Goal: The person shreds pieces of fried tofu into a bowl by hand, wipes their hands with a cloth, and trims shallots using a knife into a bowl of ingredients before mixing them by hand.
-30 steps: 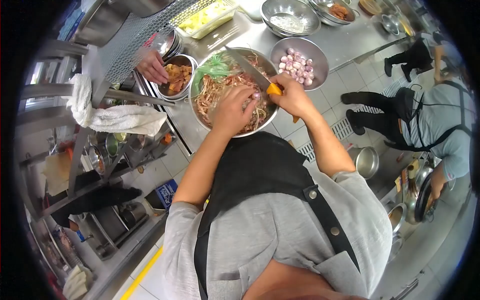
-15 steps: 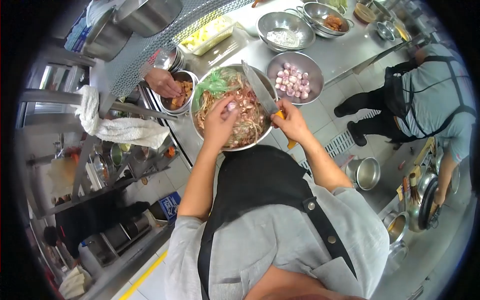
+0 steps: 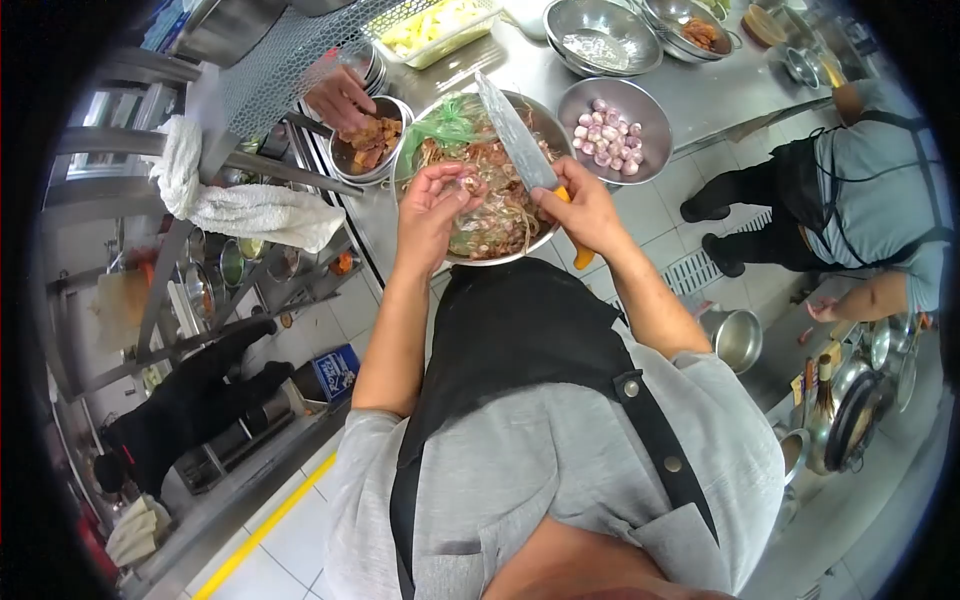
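My right hand (image 3: 582, 208) grips the yellow handle of a broad knife (image 3: 514, 132), its blade pointing up and left over a large metal bowl (image 3: 560, 138). My left hand (image 3: 432, 212) is over the bowl's left side, its fingertips pinched on a small shallot (image 3: 470, 184). In the bowl lie dry, stringy peelings and shallots (image 3: 515, 225), with a green plastic bag (image 3: 447, 118) at the upper left. Peeled purple-white shallots (image 3: 607, 136) fill part of a second metal bowl (image 3: 652, 120) to the right.
A co-worker's hand (image 3: 340, 98) is above a bowl of brown pieces (image 3: 374, 145) at the left. Behind are a tub of yellow pieces (image 3: 425, 30) and metal bowls (image 3: 603, 38). A towel (image 3: 250, 215) hangs on a rail. A person in an apron (image 3: 870, 190) stands at right.
My left hand has moved slightly left, with the shallot in its fingertips. The knife has stayed in my right hand. The co-worker's hand has lifted from the brown pieces; the person at right has moved an arm.
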